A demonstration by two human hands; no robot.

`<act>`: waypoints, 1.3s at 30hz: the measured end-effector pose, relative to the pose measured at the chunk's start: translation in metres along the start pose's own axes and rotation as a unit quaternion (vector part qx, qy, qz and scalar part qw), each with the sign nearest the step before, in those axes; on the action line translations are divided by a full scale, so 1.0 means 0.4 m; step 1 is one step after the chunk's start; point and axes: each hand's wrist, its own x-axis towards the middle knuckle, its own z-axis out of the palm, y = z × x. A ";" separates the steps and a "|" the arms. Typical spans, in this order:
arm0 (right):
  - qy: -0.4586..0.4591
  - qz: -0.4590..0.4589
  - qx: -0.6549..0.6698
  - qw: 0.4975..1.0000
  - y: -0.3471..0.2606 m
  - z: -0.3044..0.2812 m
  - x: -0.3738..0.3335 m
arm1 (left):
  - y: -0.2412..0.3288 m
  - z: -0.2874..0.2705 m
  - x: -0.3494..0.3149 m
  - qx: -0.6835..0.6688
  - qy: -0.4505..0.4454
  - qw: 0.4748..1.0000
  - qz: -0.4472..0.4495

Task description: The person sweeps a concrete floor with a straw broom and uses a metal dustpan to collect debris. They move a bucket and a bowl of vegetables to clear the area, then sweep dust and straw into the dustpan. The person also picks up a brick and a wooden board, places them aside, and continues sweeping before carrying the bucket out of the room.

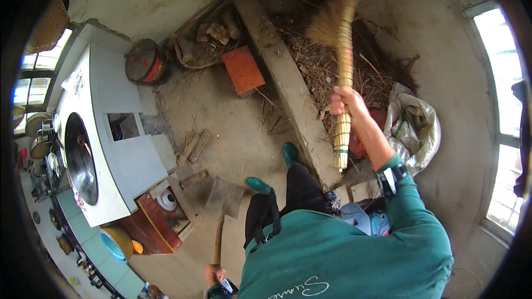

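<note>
1. Head view shows my right hand (pixel 344 99) clamped around the bound handle of a straw broom (pixel 342 72). The bristle head points up and away into the heap of dry straw and twigs (pixel 327 61), and the butt end hangs down toward my knee.
2. I judge the grip sits mid-handle so the bristles can rake the litter behind the concrete beam (pixel 288 77). My right arm is stretched forward, the wrist turned and the teal sleeve pushed back.
3. My left hand (pixel 215 274) is closed on the end of a wooden handle at the lower edge. The handle rises to a flat metal dustpan (pixel 226 196) resting on the dirt floor (pixel 233 116) just ahead of my green boots (pixel 274 169), low and angled as if to catch what is swept.
4. Further out, short logs (pixel 194 147) lie on the floor beside the white tiled stove (pixel 119 149) with its dark wok (pixel 82 158).
5. An orange stool (pixel 243 70) stands near the beam, and a white sack (pixel 413 124) slumps to my right.
</note>
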 end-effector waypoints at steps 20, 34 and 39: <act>0.005 -0.067 -0.051 0.996 -0.072 -0.051 0.164 | 0.139 0.002 -0.048 0.267 0.082 0.949 0.145; -0.034 0.377 -0.179 0.908 0.677 0.255 -0.188 | 0.399 -0.400 0.153 0.396 0.159 0.872 0.238; -0.116 0.474 -0.139 0.862 1.089 0.430 -0.011 | 0.417 -0.533 0.203 0.404 0.153 0.873 0.228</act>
